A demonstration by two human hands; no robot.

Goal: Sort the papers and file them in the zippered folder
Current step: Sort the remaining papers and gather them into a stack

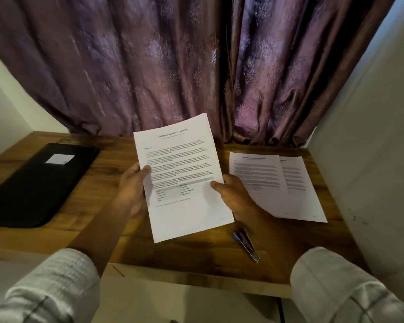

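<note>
The fingers (143, 171) of both hands are closed on the held papers (184, 159). The left hand (130, 190) pinches the left long edge and the right hand (234, 198) the right, each with a thumb laid on the printed face. The other fingers are hidden behind the sheets. The papers are held tilted up off the bench (103, 176), their long axis running away from the person with the far end leaning slightly left.

Just right of the right fingers, two sorted sheets (266, 173) are laid flat and overlapping, so the right hand is judged the nearer one for setting down there. Well to the left of the left fingers lies the zippered folder (33, 185), black and apparently shut, with a white label (60, 159) on its cover. That side is judged to be served by the left hand, and filing has not yet begun.

Nearer the person than the right fingers, a pen (246, 244) lies on the wood. Beyond the fingers a purple curtain (149, 66) hangs to the bench's far edge, and pale walls (371, 136) close in both sides.
</note>
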